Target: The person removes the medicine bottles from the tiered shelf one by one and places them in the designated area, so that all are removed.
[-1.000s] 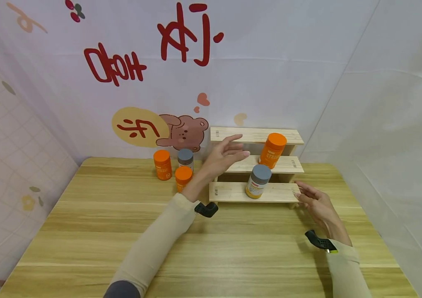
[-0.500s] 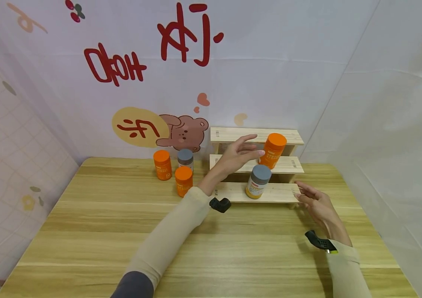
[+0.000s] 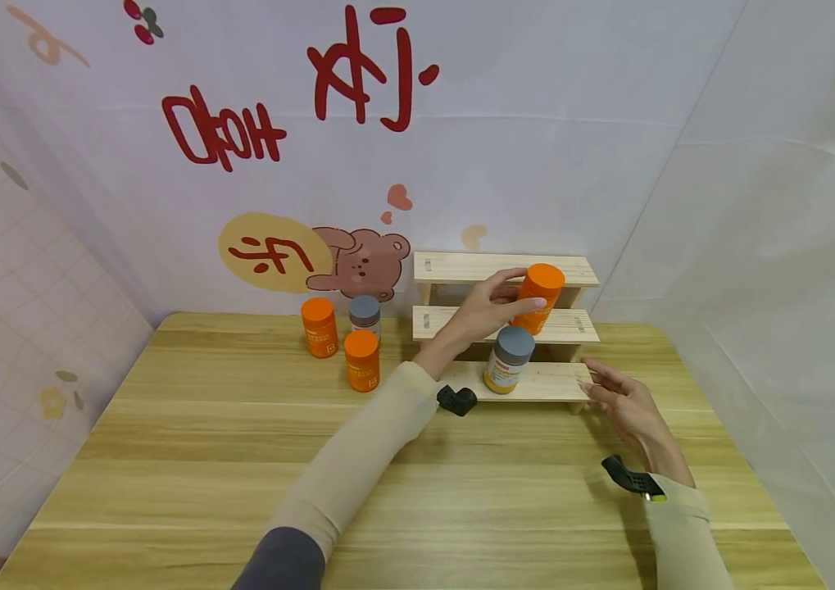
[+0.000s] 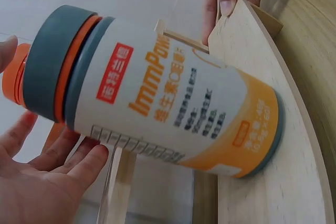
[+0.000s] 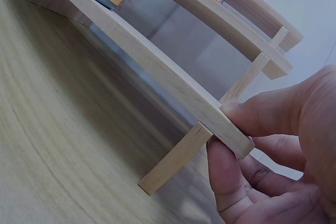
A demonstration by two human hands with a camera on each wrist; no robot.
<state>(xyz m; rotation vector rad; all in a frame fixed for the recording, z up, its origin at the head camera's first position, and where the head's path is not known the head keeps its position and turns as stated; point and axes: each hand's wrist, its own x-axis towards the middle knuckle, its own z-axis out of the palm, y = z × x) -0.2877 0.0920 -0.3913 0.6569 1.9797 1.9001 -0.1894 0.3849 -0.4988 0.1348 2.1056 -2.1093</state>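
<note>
In the head view, my left hand (image 3: 487,315) reaches round an orange bottle (image 3: 540,287) on the middle step of a small three-step wooden shelf (image 3: 461,383). Its thumb lies across the bottle's front, and the fingers go behind it. A grey-capped vitamin bottle (image 4: 157,98) with a white and yellow label stands upright on the lowest step, just in front of that hand, and hides much of the orange bottle in the left wrist view. My right hand (image 5: 283,145) pinches the right end of the lowest board, thumb on top and fingers beneath.
Left of the shelf, two orange bottles, one at the back (image 3: 320,328) and one nearer (image 3: 362,360), stand on the wooden table (image 3: 240,459) beside another grey-capped bottle (image 3: 365,315). A printed cloth wall (image 3: 520,147) rises behind the shelf.
My left hand has moved right along the shelf, from beside the orange bottle to round it. My right hand stays at the shelf's end, and the bottles have not moved.
</note>
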